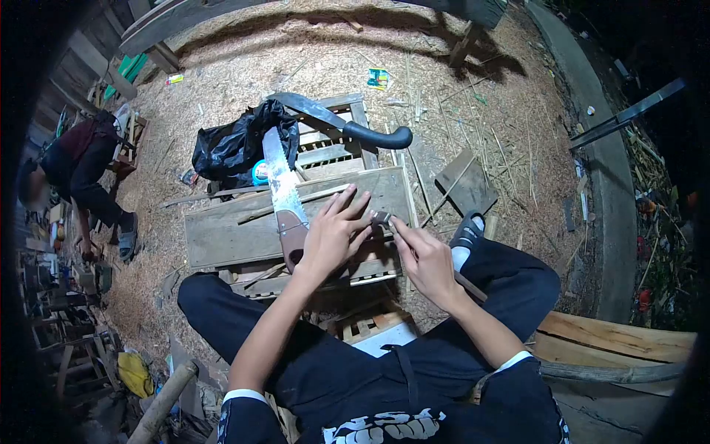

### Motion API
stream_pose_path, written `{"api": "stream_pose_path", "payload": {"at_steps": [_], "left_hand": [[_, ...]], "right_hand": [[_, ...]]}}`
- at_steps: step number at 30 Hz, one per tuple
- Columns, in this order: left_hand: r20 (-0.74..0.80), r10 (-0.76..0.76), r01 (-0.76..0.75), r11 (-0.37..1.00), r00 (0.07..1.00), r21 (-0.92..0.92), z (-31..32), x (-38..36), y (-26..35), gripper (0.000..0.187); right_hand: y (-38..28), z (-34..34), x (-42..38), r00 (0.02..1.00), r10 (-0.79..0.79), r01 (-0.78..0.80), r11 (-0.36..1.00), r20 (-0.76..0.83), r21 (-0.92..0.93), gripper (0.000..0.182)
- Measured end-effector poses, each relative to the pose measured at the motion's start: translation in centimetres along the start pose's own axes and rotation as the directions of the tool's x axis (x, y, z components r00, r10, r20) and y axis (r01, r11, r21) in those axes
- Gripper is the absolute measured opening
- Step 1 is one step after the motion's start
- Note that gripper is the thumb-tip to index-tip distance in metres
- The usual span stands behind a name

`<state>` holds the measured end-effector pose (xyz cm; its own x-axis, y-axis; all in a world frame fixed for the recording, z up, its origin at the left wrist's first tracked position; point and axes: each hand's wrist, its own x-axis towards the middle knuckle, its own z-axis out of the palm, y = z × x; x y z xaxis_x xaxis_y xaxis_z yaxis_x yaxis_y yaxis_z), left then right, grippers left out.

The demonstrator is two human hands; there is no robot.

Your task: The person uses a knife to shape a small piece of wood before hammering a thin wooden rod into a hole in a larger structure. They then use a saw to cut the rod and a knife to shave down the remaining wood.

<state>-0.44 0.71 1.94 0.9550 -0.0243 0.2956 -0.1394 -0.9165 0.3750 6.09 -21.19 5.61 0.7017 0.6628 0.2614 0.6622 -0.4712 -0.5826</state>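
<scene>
My left hand lies over the plank bench top with its fingers spread, the fingertips right at a small dark metal piece. My right hand is closed on a slim tool, and a brownish handle sticks out behind the palm. The dark metal piece lies at this hand's fingertips, in line with the handle; I cannot tell exactly what kind of tool it is. Left of my left hand rests a handsaw, its brown grip toward me. Beyond it lies a machete with a black curved handle.
A black plastic bag and a blue round container sit by the saw blade. A loose board lies on the shavings-covered ground at right. Another person bends down at far left. Long planks lie at lower right.
</scene>
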Motion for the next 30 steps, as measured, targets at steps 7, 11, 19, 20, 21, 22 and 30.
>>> {"api": "stream_pose_path", "payload": {"at_steps": [7, 11, 19, 20, 21, 22, 30], "left_hand": [[-0.01, 0.003, -0.003, 1.0, 1.0, -0.015, 0.0, 0.0, -0.1, 0.025], [0.017, -0.014, 0.014, 1.0, 1.0, -0.025, 0.0, 0.0, -0.1, 0.024], [0.052, -0.022, 0.022, 1.0, 0.998, -0.016, -0.4, 0.0, 0.0, 0.026], [0.056, -0.025, 0.026, 0.999, 0.998, -0.019, -0.2, -0.1, 0.0, 0.026], [0.036, -0.027, 0.028, 0.999, 0.999, -0.028, -0.1, -0.1, 0.0, 0.026], [0.015, -0.025, 0.026, 0.999, 1.0, -0.036, -0.1, -0.1, 0.1, 0.026], [0.036, -0.017, 0.017, 1.0, 0.999, -0.011, 0.0, -0.1, -0.1, 0.025]], "right_hand": [[0.3, 0.2, -0.3, 0.998, -0.018, 0.018, 1.0, -0.061, 0.001, 0.04], [-0.3, -0.4, 0.2, 0.999, -0.031, 0.031, 0.999, -0.015, -0.007, 0.041], [-1.0, -0.9, 0.3, 1.0, 0.001, -0.001, 1.0, -0.025, 0.03, 0.041], [-1.3, -1.1, 0.1, 0.999, 0.028, -0.026, 0.998, -0.035, 0.053, 0.04], [-0.7, -0.3, -0.1, 0.992, -0.004, 0.021, 0.991, -0.124, 0.133, 0.04], [0.0, 0.3, -0.3, 0.992, 0.001, 0.015, 0.991, -0.125, 0.132, 0.04], [-0.5, 0.0, -0.4, 0.995, 0.031, -0.021, 0.994, -0.089, 0.11, 0.037]]}}
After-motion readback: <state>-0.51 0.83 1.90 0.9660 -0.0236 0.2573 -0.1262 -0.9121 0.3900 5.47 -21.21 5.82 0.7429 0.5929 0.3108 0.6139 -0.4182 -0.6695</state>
